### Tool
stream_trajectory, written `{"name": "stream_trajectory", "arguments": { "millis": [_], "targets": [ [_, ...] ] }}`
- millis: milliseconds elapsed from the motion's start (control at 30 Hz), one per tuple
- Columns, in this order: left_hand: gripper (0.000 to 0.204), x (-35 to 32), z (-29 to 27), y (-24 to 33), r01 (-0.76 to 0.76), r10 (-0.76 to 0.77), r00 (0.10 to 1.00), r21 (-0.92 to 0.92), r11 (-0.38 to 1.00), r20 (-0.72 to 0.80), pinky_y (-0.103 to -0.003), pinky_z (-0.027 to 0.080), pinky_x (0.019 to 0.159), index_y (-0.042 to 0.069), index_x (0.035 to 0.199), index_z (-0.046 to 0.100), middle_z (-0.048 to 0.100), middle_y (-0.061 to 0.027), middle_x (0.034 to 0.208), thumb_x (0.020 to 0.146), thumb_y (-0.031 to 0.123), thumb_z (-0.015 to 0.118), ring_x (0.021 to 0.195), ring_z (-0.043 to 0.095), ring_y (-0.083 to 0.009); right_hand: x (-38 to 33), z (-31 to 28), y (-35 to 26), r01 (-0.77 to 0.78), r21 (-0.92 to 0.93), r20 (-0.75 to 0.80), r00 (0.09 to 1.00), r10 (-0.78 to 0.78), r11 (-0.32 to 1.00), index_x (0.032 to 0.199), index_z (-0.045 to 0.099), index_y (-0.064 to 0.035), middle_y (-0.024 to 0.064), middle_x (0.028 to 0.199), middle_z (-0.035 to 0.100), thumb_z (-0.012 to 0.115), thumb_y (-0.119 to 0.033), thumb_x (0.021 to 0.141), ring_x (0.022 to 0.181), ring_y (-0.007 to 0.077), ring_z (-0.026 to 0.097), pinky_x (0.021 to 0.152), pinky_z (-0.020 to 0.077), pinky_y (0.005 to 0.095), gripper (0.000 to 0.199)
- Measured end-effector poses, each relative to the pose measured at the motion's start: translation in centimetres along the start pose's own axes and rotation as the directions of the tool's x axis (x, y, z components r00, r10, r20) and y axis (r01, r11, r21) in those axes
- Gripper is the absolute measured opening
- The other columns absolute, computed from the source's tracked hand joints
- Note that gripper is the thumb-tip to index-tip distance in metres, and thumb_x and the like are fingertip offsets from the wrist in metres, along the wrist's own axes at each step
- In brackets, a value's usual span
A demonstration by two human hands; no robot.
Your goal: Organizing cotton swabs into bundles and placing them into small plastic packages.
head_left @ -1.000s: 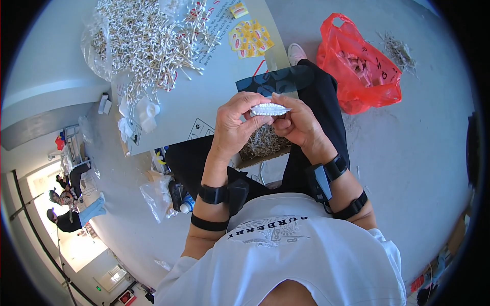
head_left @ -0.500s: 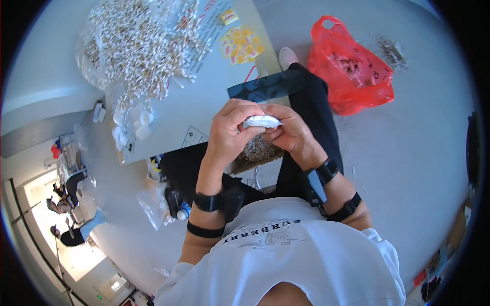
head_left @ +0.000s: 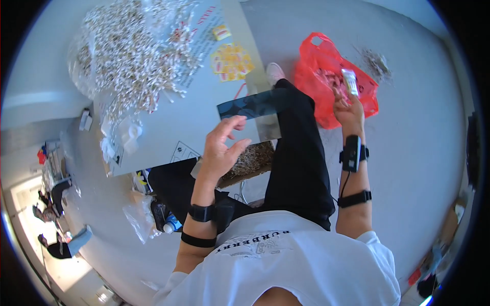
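Out to the right, my right hand [head_left: 349, 109] is over the near side of a red plastic bag [head_left: 312, 66]. A small whitish packet [head_left: 350, 81] stands at its fingertips, apparently held there. Inside the bag lie several pinkish pieces, too small to name. My left hand [head_left: 223, 150] hovers above the table's near edge with thumb and fingers apart and nothing between them. Below it, a cardboard box [head_left: 249, 176] filled with small brownish-white pieces sits between my legs, partly hidden by the hand.
A big heap of small white sticks [head_left: 127, 56] spills from clear plastic across the table [head_left: 168, 122]. Yellow stickers [head_left: 230, 62] and a small yellow packet [head_left: 221, 32] lie at its right. A dark translucent sheet [head_left: 250, 105] juts over the edge. Debris [head_left: 376, 64] lies on the floor beyond the bag.
My hands have parted. The right one swung out to the right over the red bag with the whitish packet, which both held before. The left let go and opened, staying near the table edge.
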State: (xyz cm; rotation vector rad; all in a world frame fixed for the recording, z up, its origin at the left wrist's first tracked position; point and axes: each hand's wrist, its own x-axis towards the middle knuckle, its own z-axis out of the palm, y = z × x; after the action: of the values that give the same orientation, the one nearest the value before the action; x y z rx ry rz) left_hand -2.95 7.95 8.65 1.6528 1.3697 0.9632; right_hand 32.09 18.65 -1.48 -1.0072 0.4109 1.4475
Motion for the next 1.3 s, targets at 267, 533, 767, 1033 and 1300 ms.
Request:
{"name": "stream_trajectory", "arguments": {
  "millis": [267,533,767,1033,1300],
  "targets": [
    [0.011,-1.2,-2.0,-4.2,0.156,-0.153,0.98,0.01,0.988,-0.126,-0.026,0.048,0.062,-0.001,0.09,0.062,0.065,-0.0078,0.082,0.08,0.0,0.068,0.072,0.062,-0.0151,-3.7,3.3,5.9,0.053,-0.277,0.272,0.962,0.025,0.959,0.114,0.056,0.0027,0.0087,0.087,0.062,0.054,-0.009,0.095,0.062,0.01,0.051,0.048,0.0377,0.0207,0.022],
    [0.005,-1.8,-9.9,-11.2,0.351,-0.235,0.77,0.087,0.932,-0.593,-0.029,0.047,0.059,0.001,0.079,0.062,0.06,-0.0067,0.065,0.08,0.003,0.067,0.062,0.058,-0.0142,-8.7,6.3,16.2,0.096,-0.638,0.373,0.906,0.198,0.764,0.107,0.061,0.0031,0.0085,0.081,0.066,0.058,-0.005,0.093,0.062,0.008,0.054,0.051,0.0398,0.0185,0.016],
    [0.004,-5.0,-20.7,-15.4,0.583,-0.029,0.347,0.191,0.79,-0.938,-0.036,0.049,0.067,0.003,0.08,0.064,0.065,-0.0131,0.077,0.077,0.0,0.062,0.07,0.062,-0.0271,-9.1,4.1,19.2,0.035,-0.753,0.3,0.907,0.296,0.657,0.106,0.062,0.0028,0.009,0.08,0.066,0.057,-0.003,0.093,0.059,0.0087,0.054,0.05,0.04,0.0187,0.015],
    [0.022,-9.5,-25.8,-19.4,0.76,-0.052,0.45,0.351,0.547,-0.892,-0.041,0.047,0.086,0.009,0.092,0.072,0.066,-0.0122,0.098,0.072,0.005,0.063,0.099,0.059,-0.0325,-8.9,4.3,19.2,0.052,-0.756,0.307,0.909,0.283,0.652,0.107,0.062,0.0037,0.0093,0.08,0.066,0.057,-0.004,0.094,0.059,0.0101,0.054,0.05,0.0404,0.0192,0.016],
    [0.011,-9.7,-26.0,-20.3,0.696,-0.152,0.538,0.336,0.634,-0.829,-0.042,0.048,0.078,0.011,0.082,0.071,0.065,-0.0089,0.091,0.071,0.008,0.068,0.088,0.062,-0.032,-8.9,4.3,19.3,0.079,-0.759,0.333,0.9,0.28,0.646,0.106,0.063,0.0027,0.008,0.079,0.066,0.058,-0.004,0.093,0.059,0.0094,0.055,0.05,0.0412,0.0185,0.015]
  ]
}}
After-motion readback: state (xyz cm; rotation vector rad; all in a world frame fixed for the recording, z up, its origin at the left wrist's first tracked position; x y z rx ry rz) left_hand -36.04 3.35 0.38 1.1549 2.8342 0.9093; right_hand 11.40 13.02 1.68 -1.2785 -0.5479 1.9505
